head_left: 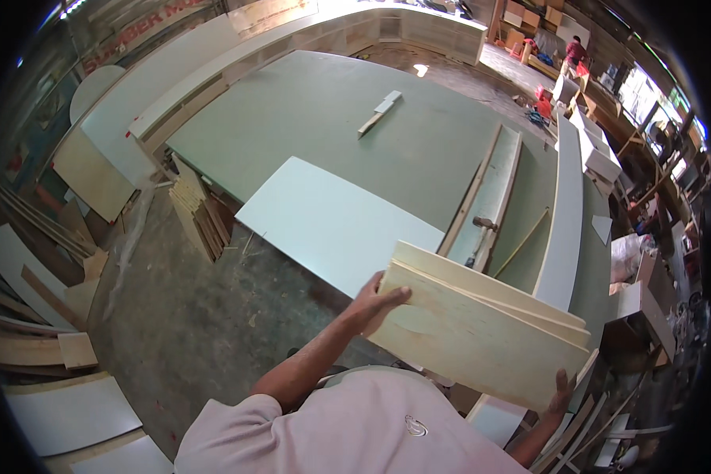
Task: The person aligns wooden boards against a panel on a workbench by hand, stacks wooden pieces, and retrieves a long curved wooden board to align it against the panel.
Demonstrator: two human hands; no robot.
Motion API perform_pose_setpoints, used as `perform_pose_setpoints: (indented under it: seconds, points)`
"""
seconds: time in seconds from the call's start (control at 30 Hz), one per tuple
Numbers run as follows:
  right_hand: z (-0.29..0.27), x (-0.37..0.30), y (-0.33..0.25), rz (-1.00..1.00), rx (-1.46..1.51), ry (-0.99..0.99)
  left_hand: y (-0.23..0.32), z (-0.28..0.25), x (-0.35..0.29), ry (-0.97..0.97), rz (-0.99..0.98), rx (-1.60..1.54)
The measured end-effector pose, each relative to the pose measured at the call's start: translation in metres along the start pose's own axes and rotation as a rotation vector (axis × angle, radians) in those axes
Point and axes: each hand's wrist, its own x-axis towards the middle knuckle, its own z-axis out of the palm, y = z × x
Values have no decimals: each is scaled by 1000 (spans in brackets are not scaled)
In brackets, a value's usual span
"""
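Note:
A small stack of pale plywood boards (474,336) is held up in front of my body, slanting down to the right over the near edge of the green worktable (332,110). My left hand (375,304) grips the stack's left end, thumb across the front face. At the lower right end my right hand (561,391) is closed around the edge; some of its fingers are hidden behind the boards. Just beyond the left end, a white rectangular panel (324,221) lies flat on the table. A hammer (485,224) rests in a long shallow wooden channel (486,182) behind the boards.
A long white strip (565,213) runs along the table's right side. A small white-and-wood piece (381,113) lies mid-table. Wood strips (197,207) lean at the left table edge. White panels (75,415) lie at lower left. A person (575,52) is far off at upper right.

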Motion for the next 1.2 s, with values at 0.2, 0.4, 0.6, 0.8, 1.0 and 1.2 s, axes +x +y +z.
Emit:
perform_pose_setpoints:
  seconds: [0.2, 0.4, 0.6, 0.8, 1.0, 1.2]
  points:
    - [212, -9, -57, -158, 27, -330, 28, -173, -78, 47, 281, -332]
    - [434, -64, -91, -108, -28, -500, 53, -350, -188, 375, 278, -178]
    - [582, -90, -90, 15, 13, -730, 68, -465, -253, 491, 428, -201]
    - [712, -71, -90, 79, 111, -850, 78, -561, -245, 639, 484, -215]
    - [847, -9, -101, -50, 39, -1007, 133, -677, -195, 719, 521, -95]
    - [1000, 59, -115, 42, 68, -1039, 248, -774, -105, 781, 481, 94]
